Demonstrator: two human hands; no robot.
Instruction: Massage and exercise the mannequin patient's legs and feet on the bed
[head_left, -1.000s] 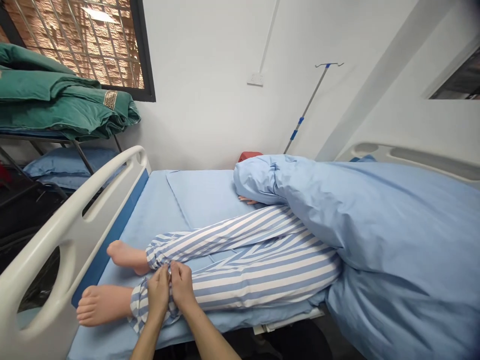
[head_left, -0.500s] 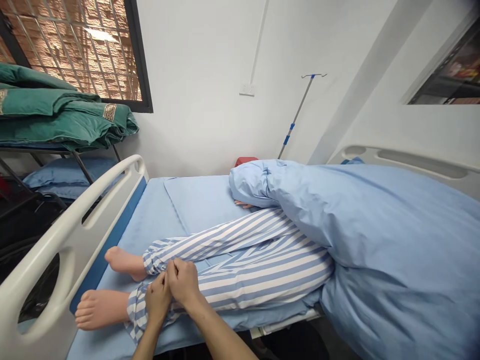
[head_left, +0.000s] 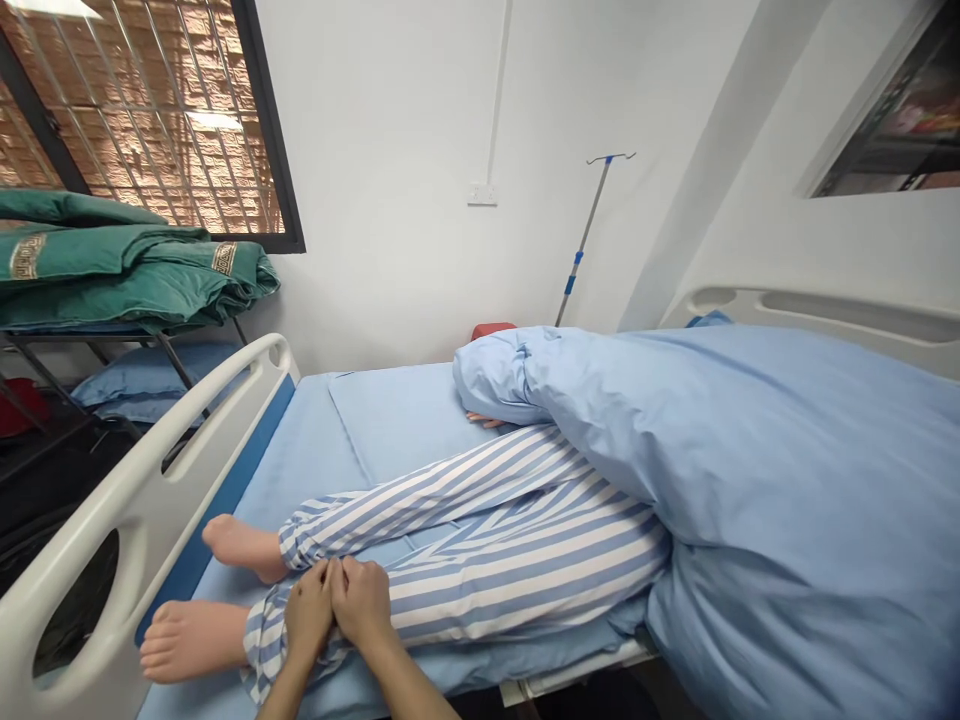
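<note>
As striped trousers (head_left: 510,590) lie directly beneath | left hand (head_left: 308,606), right hand (head_left: 362,602): both curled closed | cloth grip unclear

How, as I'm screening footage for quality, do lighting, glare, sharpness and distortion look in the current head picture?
In the head view, light falls softly on the wall; two pale glare patches mark the window; below the bed it is dark; the left hand, right hand and striped trousers look reasonably sharp; the quilt seems stretched toward the right edge, likely wide-angle distortion.
</note>
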